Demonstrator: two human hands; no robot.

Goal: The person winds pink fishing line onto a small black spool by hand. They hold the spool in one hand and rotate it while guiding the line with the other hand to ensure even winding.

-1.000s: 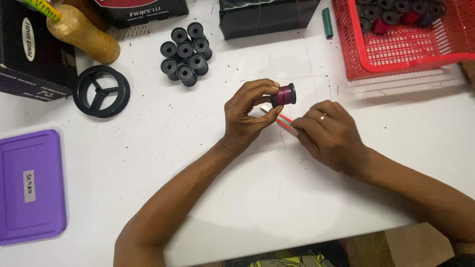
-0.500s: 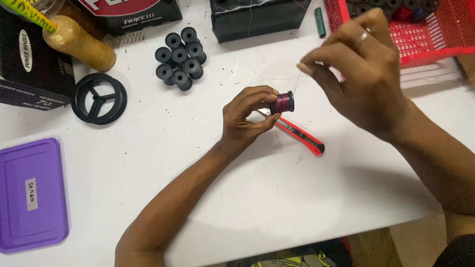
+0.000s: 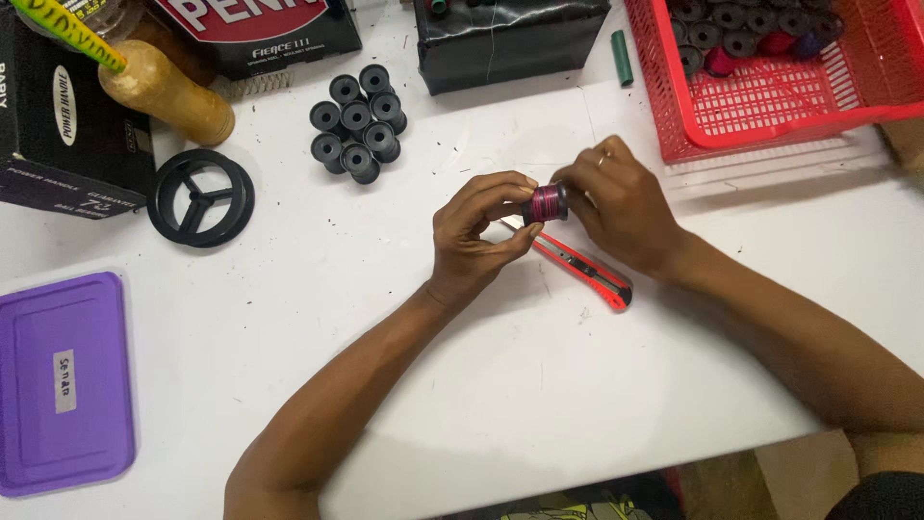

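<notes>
My left hand (image 3: 474, 239) pinches a small black spool wound with dark red thread (image 3: 546, 202) above the white table (image 3: 385, 318). My right hand (image 3: 621, 207), with a ring on one finger, has its fingertips on the other end of the same spool. A red utility knife (image 3: 582, 270) with its blade out lies on the table just under both hands. Several black empty spools (image 3: 358, 120) stand in a cluster to the upper left.
A red plastic basket (image 3: 770, 116) with several wound spools sits at the top right. A black round wheel (image 3: 200, 197), a tan wooden handle (image 3: 166, 91), black boxes (image 3: 58, 116) and a purple lid (image 3: 63, 385) lie at the left. A black block (image 3: 510, 39) is at the top.
My right hand laid the knife on the table, rose toward the basket pulling thread, then came back down onto the spool. My left hand kept the spool in place.
</notes>
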